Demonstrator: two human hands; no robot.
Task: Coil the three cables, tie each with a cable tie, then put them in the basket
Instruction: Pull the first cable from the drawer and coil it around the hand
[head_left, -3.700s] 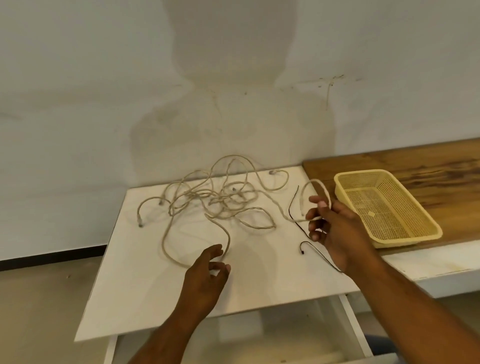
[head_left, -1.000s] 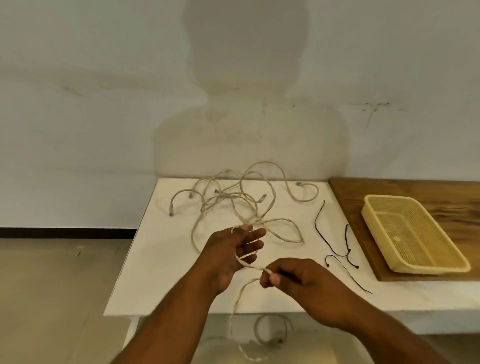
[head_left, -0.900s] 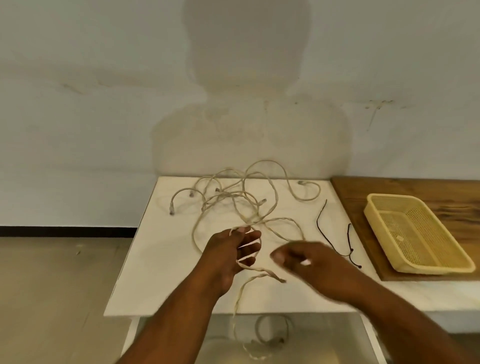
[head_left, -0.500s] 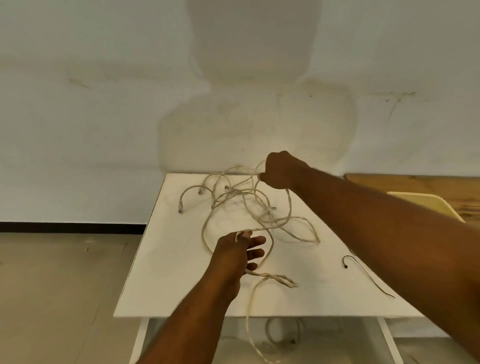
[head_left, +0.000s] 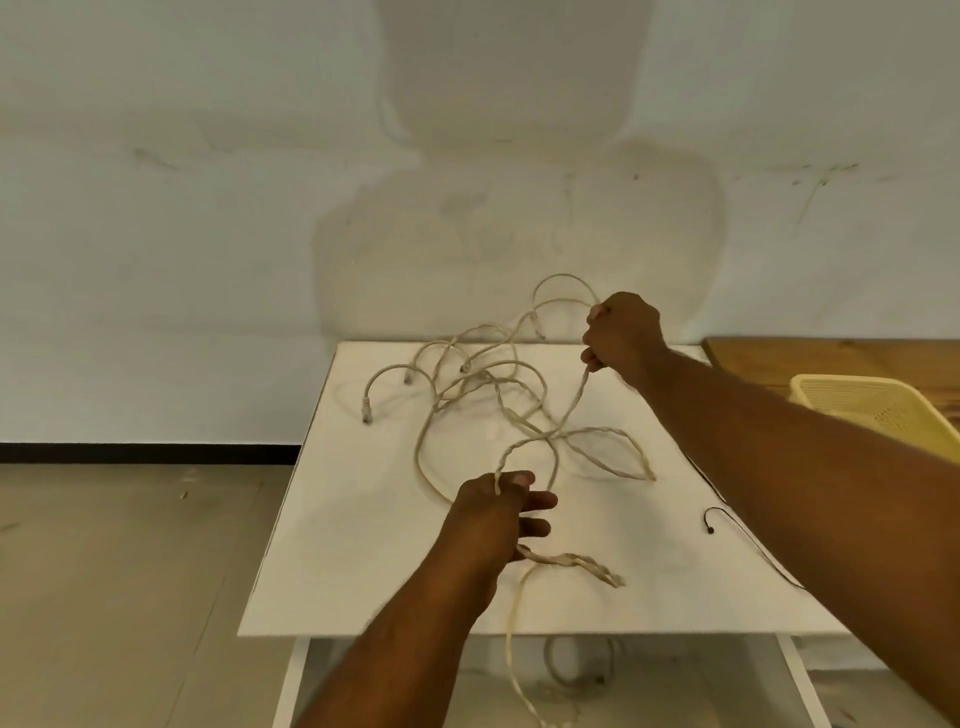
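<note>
Several beige cables (head_left: 470, 387) lie tangled on the white table (head_left: 363, 545). My left hand (head_left: 493, 514) holds one cable near the table's front, with a twisted loop sticking out to its right and an end hanging off the front edge. My right hand (head_left: 621, 332) is raised over the far side, gripping the same cable pile with a loop lifted above the fist. A black cable tie (head_left: 748, 543) lies at the right, partly under my right arm. The yellow basket (head_left: 852, 402) shows at the right edge, partly hidden by that arm.
The basket stands on a wooden board (head_left: 831, 358) to the right of the table. A wall runs close behind the table. Under the table's front edge hangs more cable (head_left: 571, 670). Floor lies to the left.
My right hand let go near my left hand, reached to the far side and gripped a cable there, then lifted it up and rightward. My left hand kept its hold.
</note>
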